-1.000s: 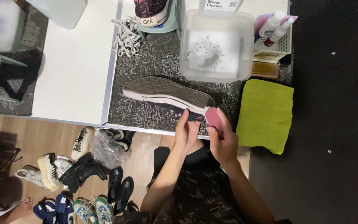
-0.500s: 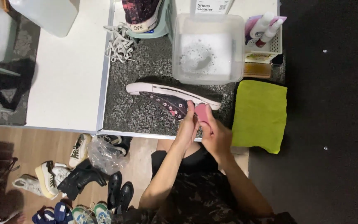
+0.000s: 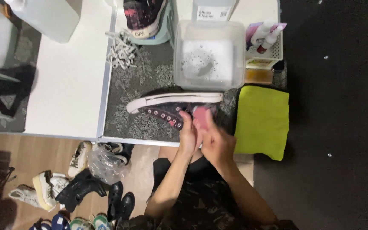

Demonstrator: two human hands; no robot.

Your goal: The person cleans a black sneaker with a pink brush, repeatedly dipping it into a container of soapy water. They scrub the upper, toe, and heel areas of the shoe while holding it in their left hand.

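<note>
Grey patterned mat [image 3: 150, 76] on white table [image 3: 69, 85] | dark high-top sneaker [image 3: 167, 106] lies sideways, white sole up | your left hand [image 3: 188, 136] grips it, right hand [image 3: 216, 142] clamps pink sponge [image 3: 201, 118] | white-labelled bottle [image 3: 213, 9] behind clear tub [image 3: 209, 55]

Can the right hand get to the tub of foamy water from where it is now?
Probably yes: the right hand is at the sneaker, the tub lies just beyond, open-topped, with nothing standing between.
</note>
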